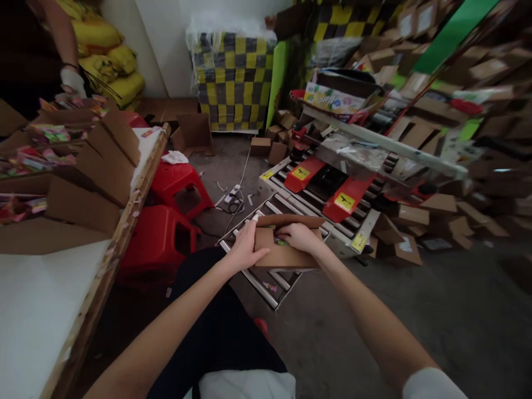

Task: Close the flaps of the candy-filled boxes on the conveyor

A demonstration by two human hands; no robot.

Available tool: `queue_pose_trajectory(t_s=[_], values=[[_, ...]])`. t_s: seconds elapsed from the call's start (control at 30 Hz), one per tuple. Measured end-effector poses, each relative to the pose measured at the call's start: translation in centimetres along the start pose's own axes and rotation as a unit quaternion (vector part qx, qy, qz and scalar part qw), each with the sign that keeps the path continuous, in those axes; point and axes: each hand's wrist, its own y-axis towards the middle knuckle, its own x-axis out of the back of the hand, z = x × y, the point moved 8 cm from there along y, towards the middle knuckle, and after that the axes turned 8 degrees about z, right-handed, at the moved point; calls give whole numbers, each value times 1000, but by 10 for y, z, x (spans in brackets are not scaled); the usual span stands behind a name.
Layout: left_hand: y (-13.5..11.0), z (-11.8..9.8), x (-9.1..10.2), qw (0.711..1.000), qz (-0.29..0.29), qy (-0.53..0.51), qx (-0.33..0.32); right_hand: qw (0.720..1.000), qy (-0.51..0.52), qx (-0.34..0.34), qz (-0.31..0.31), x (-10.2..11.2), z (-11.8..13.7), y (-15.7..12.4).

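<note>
Cardboard box, conveyor end, left hand, right hand atop, floor open

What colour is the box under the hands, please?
The box is brown cardboard, clearest in the head view.

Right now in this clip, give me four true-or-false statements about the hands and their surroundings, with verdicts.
1. The left hand and right hand both touch the cardboard box. True.
2. The box sits on the floor. False: it rests on the roller conveyor.
3. The nearer stool is blue. False: it is red.
4. A co-worker's gloved hand is by the open cartons on the table. True.
</note>
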Motion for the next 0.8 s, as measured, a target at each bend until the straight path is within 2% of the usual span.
queue_pose_trajectory(t_s=[0.1,0.17,0.27,0.33,0.5,0.57,0.67,0.8], values=[[-2,-1,1,999,-25,-9,-29,997,-14,1,-76,9,11,-21],[-4,-1,2,998,-37,-9,-42,986,-38,-12,-160,19,19,-39],[-8,-1,3,997,-51,2,-49,938,-104,-51,-326,36,30,-71],[-11,-1,3,996,-68,17,-56,917,-144,-67,-367,32,34,-86],[-21,-11,-2,988,-94,60,-107,952,-163,-27,-257,-11,29,-100],[-24,-15,-4,987,-103,67,-106,963,-157,-20,-218,-23,27,-105],[-28,-20,-6,987,-124,83,-60,974,-106,-39,-195,-30,32,-106],[-43,-24,-13,982,-165,88,30,983,-21,-35,-176,-41,58,-90]])
